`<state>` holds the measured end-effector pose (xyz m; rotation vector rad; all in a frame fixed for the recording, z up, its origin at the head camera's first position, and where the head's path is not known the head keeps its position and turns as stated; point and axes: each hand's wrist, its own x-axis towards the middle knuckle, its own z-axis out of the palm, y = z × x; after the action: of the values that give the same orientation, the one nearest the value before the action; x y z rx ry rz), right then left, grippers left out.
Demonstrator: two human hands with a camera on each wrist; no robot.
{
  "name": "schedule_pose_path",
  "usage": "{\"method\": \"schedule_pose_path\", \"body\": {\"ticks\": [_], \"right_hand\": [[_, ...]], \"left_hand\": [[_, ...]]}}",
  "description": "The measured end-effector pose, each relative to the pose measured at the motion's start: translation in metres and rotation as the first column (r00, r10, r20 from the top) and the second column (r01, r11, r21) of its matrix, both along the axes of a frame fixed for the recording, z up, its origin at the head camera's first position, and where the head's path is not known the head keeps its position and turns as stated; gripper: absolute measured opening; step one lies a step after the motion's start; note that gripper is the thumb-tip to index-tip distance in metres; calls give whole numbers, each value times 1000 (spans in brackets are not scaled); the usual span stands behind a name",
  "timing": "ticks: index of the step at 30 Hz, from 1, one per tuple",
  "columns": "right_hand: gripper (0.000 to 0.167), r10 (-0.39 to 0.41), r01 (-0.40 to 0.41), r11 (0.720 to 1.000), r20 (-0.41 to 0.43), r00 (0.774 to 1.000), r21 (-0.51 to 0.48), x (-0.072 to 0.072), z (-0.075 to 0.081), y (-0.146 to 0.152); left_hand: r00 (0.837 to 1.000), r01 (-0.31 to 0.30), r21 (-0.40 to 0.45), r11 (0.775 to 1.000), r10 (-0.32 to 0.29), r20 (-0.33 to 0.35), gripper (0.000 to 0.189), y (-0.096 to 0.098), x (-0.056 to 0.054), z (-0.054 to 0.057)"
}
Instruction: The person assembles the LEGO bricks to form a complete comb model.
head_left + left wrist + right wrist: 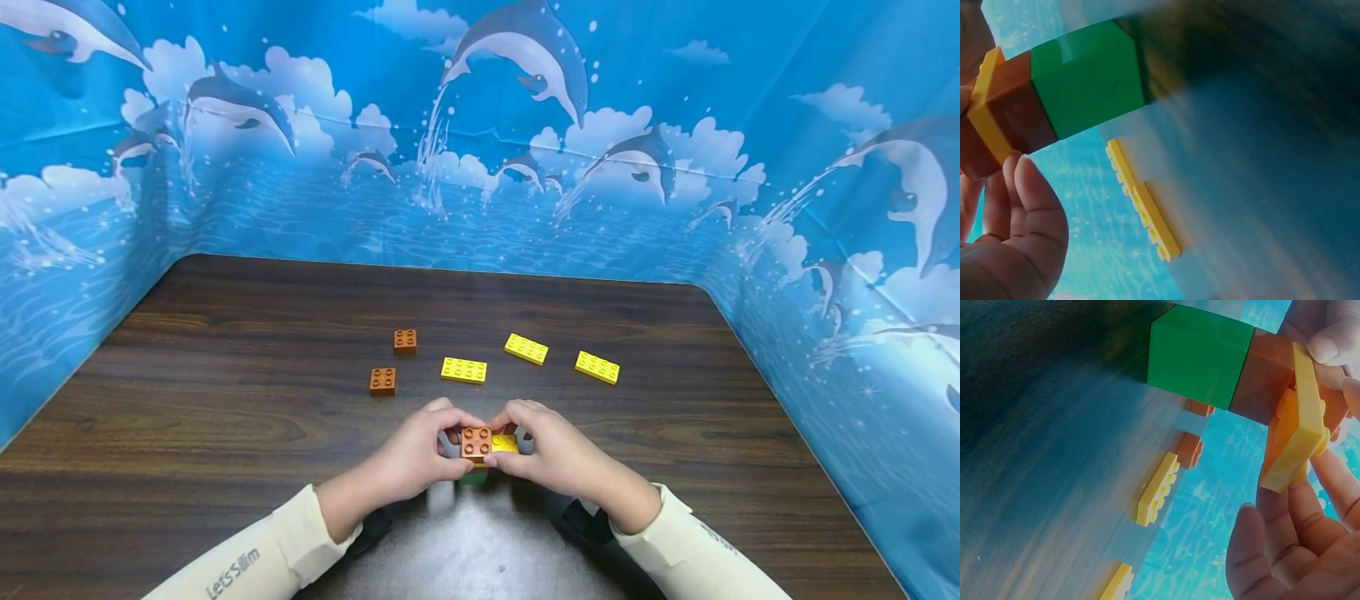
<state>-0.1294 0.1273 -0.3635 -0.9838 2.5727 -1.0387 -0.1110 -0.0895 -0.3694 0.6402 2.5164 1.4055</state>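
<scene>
Two loose bricks: square orange-brown plastic bricks (382,382), four studs each, lying studs up on the dark wood-grain table (225,375), slightly apart.
Left hand (412,454): grasping, thumb and fingers curled round the left side of the stack near its top.
Yellow plate, centre: flat oblong yellow plastic plate (463,371), eight studs, beyond the stack, not touching it.
Stack (1229,369): between both hands, near side of table; chunky green plastic block (1088,81) lowest, brown plastic brick (1022,103) above, then a yellow plate, then a square orange-brown top brick (476,444).
Stacking step: judged to be seating the top brick on the plate's left end.
Next press: would seem to call for an even downward push, overhang supported from beneath.
Stack axis: long axis upright, green end down, studs to the ceiling.
Overhanging plate (505,442): long axis sideways, bare end pointing to the person's right.
Yellow plate, second: loose, oblong (527,349), lying aslant.
Right hand (555,454): pinching the overhang, thumb by the top brick's near corner.
Yellow plate, third: similar (597,367), rightmost, aslant too.
</scene>
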Motion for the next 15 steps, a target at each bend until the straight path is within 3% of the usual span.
{"method": "schedule_pose_path", "body": {"ticks": [15], "right_hand": [[22,1,-1,1000,21,1000,-4,-1,2,-1]], "left_hand": [[999,-35,19,999,34,23,36,2,2,1]]}}
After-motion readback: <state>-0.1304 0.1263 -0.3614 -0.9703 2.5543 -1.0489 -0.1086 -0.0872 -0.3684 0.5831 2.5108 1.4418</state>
